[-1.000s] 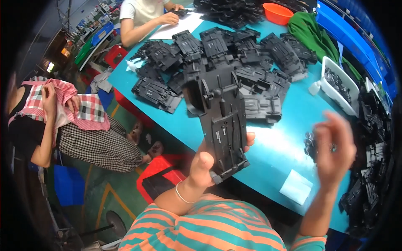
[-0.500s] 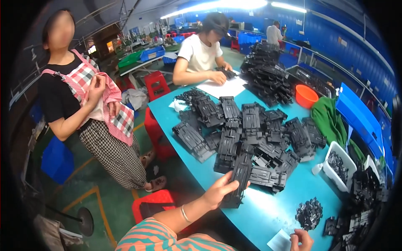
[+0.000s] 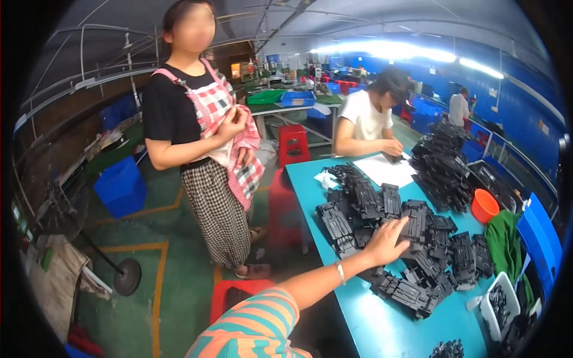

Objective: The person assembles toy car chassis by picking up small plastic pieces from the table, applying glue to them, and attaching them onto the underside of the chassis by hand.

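Note:
My left hand (image 3: 385,243) stretches over the heap of black plastic chassis-like parts (image 3: 336,229) on the teal table (image 3: 349,304). Its fingers are spread, with the tips at a long ribbed black part (image 3: 416,218) in the middle of the heap; whether they touch it I cannot tell. More of these parts (image 3: 406,292) lie just right of my wrist. My right hand is out of the picture. A small pile of little black pieces (image 3: 447,349) shows at the lower edge.
A red stool (image 3: 239,290) stands by my left arm. At the table's right are a white bin (image 3: 490,316) of small black parts, green cloth (image 3: 502,238) and an orange bowl (image 3: 484,206). A co-worker (image 3: 364,128) sits opposite beside a tall black stack (image 3: 441,167); another person (image 3: 185,140) stands left.
My left hand has let go of the black part it held and moved forward over the heap. My right hand has left the picture. The view has swung left.

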The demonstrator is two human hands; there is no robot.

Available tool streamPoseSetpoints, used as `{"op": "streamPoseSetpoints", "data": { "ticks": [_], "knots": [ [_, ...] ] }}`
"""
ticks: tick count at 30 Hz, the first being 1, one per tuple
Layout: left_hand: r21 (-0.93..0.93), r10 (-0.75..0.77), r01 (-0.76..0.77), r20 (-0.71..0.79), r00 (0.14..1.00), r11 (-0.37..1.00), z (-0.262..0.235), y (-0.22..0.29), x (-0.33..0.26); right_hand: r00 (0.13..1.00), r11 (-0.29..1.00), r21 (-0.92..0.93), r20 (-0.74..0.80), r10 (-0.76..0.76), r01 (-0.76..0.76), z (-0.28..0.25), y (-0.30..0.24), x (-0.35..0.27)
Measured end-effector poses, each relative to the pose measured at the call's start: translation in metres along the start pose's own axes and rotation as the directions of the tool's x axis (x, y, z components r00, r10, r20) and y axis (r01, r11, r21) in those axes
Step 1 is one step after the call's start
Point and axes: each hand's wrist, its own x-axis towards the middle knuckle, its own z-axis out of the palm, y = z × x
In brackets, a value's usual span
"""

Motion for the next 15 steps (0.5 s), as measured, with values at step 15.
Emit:
{"op": "streamPoseSetpoints", "data": {
  "ticks": [15],
  "knots": [
    [0.028, 0.135, -0.144, 0.196, 0.971, 0.989, -0.001, 0.036, -0.152, 0.918, 0.76, -0.609, -0.128, -0.376, 0.227, -0.025, 0.07, 0.03]
  ]
}}
